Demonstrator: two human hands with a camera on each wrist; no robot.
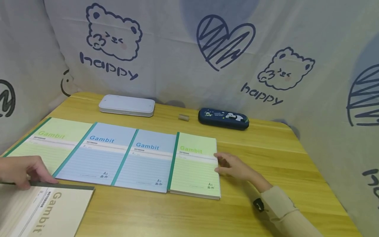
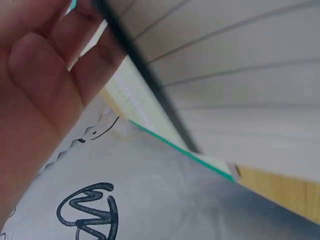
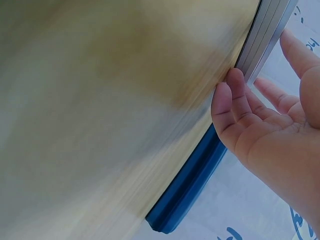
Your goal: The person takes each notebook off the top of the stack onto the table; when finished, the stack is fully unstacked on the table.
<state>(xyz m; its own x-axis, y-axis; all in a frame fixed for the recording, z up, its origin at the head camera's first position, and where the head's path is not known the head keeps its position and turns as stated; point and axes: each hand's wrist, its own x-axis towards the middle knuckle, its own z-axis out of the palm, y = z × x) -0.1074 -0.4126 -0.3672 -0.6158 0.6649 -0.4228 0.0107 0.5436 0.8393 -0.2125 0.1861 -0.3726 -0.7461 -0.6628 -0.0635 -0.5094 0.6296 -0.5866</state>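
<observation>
My left hand [image 1: 25, 171] grips a beige Gambit notebook [image 1: 68, 209] by its dark spine. In the left wrist view that notebook [image 2: 235, 80] is tilted up, with the fingers at its dark edge. Behind it lies a row of notebooks: a light green one [image 1: 63, 131] at far left, a blue one [image 1: 97, 158], another blue one [image 1: 145, 164], and a light green one [image 1: 195, 171] at the right end. My right hand [image 1: 234, 166] touches the right edge of that last one with loosely bent fingers. Several page edges [image 3: 265, 40] are stacked there in the right wrist view.
Along the back of the wooden table [image 1: 266, 148] sit a white flat case [image 1: 127, 105], a small brownish eraser-like block [image 1: 184, 117] and a dark blue panda pencil case [image 1: 223, 119]. A printed white cloth [image 1: 168, 49] hangs behind the table and at its sides.
</observation>
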